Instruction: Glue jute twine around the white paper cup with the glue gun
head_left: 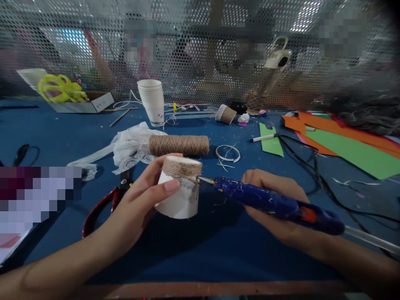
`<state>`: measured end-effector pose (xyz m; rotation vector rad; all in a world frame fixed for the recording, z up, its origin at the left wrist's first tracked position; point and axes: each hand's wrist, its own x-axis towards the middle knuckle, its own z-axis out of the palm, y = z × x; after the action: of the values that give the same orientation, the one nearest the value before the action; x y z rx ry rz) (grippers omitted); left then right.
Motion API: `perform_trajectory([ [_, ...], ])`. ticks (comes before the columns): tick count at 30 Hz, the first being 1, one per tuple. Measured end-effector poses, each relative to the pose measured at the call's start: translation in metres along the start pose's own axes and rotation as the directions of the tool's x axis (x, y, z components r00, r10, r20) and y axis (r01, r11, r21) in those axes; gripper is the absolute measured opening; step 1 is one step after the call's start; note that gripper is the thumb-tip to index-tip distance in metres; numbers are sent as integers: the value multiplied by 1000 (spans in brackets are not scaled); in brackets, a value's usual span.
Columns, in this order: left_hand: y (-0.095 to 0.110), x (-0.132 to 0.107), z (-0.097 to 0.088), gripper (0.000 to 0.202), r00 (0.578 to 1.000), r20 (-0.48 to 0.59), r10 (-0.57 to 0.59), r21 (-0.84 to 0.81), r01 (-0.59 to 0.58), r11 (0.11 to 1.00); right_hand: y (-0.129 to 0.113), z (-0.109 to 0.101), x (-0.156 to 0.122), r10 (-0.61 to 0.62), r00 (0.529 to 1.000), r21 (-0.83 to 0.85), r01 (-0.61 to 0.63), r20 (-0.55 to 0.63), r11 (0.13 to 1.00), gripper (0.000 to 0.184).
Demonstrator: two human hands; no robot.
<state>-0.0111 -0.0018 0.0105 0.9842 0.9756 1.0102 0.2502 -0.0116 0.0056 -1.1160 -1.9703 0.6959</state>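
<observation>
My left hand (140,196) is closed round a white paper cup (179,204), its thumb across the front. Brown twine (182,167) is wound in a band about one end of the cup, the upper one here. In my right hand (271,196) is a blue hot glue gun (265,200), with a clear glue stick (371,239) jutting from its rear. The metal nozzle is at the cup's right side, just under the twine band; whether it touches cannot be made out. Behind the cup lies a roll of twine (178,145).
White lace (133,146) and red-handled scissors (100,212) lie left. Farther back stand stacked paper cups (151,100) and a box (84,106) with yellow scissors (61,88). A ring (227,153), black cord (315,175) and coloured paper (353,150) are right. Perforated metal (200,54) closes the back.
</observation>
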Motion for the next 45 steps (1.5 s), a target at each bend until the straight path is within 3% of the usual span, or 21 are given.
perform_trajectory([
  [17,0,0,3,44,998,-39,51,78,-48,996,0,-2,0,-21,999,-38,23,36,999,32],
  [31,-3,1,-2,42,997,17,70,75,-71,995,1,-1,-1,-79,996,-69,81,42,994,32],
  [45,-2,1,1,42,997,-19,72,72,-70,995,4,1,0,-109,994,-38,108,-17,993,29],
])
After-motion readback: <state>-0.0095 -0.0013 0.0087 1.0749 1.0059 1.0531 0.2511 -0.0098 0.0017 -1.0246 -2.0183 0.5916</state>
